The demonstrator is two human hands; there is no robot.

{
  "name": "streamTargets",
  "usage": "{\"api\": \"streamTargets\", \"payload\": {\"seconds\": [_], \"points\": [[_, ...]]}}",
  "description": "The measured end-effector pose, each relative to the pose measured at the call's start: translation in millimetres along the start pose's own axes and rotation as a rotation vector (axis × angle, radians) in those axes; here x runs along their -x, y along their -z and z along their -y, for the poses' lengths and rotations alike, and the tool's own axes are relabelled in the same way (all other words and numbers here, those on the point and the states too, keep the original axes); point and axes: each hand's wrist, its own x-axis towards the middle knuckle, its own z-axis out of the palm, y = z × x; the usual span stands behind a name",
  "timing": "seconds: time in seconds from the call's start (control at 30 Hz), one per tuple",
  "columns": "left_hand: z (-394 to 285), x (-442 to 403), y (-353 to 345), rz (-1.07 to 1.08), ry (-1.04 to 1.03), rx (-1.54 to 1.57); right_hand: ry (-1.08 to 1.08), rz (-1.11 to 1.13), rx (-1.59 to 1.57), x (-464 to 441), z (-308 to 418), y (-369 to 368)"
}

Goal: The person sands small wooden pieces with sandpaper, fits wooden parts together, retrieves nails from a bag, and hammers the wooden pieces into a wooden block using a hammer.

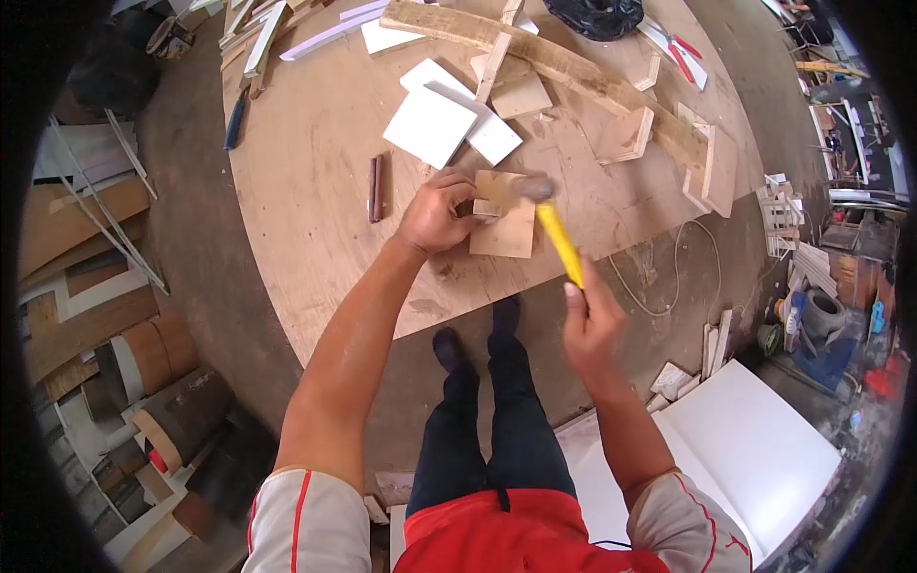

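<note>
Near the front edge of the wooden table [315,258] lies a light square board [516,234]. My left hand [439,212] is closed on a small wood block [485,208] over the board's left part. In my right hand [594,325] is a hammer [559,239] with a yellow handle; its blurred head is above the board's upper right corner. White square panels [430,127] lie just beyond my left hand. To its left are two dark brown strips [375,189].
A long curved wood piece [564,69] crosses the table's far side. Small joined boards [626,136] stand at the right. Red-handled pliers [682,59] and a black bag [594,14] are at the back. A blue-handled tool [234,122] lies at the left edge.
</note>
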Motion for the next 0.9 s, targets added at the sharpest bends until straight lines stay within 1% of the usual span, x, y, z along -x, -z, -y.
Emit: {"api": "streamTargets", "payload": {"seconds": [0.03, 0.1, 0.13, 0.23, 0.27, 0.37, 0.47, 0.57, 0.63, 0.7, 0.8, 0.9], "points": [[-0.1, 2.9, 0.5, -0.023, -0.039, 0.005, 0.041, -0.078, -0.023, 0.5, 0.3, -1.9], [1.7, 4.6, 1.7, -0.012, -0.011, 0.007, 0.116, -0.238, -0.068, 5.1, 0.3, -6.9], [1.6, 4.4, 0.2, -0.005, 0.000, 0.013, 0.036, -0.108, -0.016, 15.3, -4.7, -13.9], [4.9, 4.0, -2.3, 0.011, 0.041, -0.008, -0.065, 0.109, 0.051, 19.7, -17.8, -28.1], [8.0, 3.1, -1.1, -0.012, 0.035, -0.010, -0.076, 0.125, 0.029, 19.7, -20.5, -23.4], [2.3, 2.9, -1.6, -0.002, 0.036, 0.011, -0.050, 0.047, -0.036, 9.5, -11.5, -9.8], [2.6, 6.2, -0.2, 0.019, 0.062, 0.011, 0.006, -0.143, -0.074, 8.8, -3.4, -8.1], [0.6, 5.5, -2.8, 0.010, 0.058, 0.039, -0.085, 0.083, 0.026, 27.4, -24.9, -38.6], [2.0, 5.4, -2.8, 0.008, 0.088, 0.058, -0.092, 0.117, -0.008, 12.6, -21.4, -26.8], [-0.2, 9.6, -3.0, 0.013, 0.076, 0.023, -0.131, 0.135, -0.053, 8.4, -12.6, -14.5], [2.1, 5.1, 0.0, 0.012, 0.062, 0.007, -0.001, -0.192, -0.116, 9.6, -14.6, -19.3], [2.5, 8.7, -2.6, 0.010, 0.063, -0.012, -0.107, 0.087, -0.007, 24.8, -27.4, -40.7]]}}
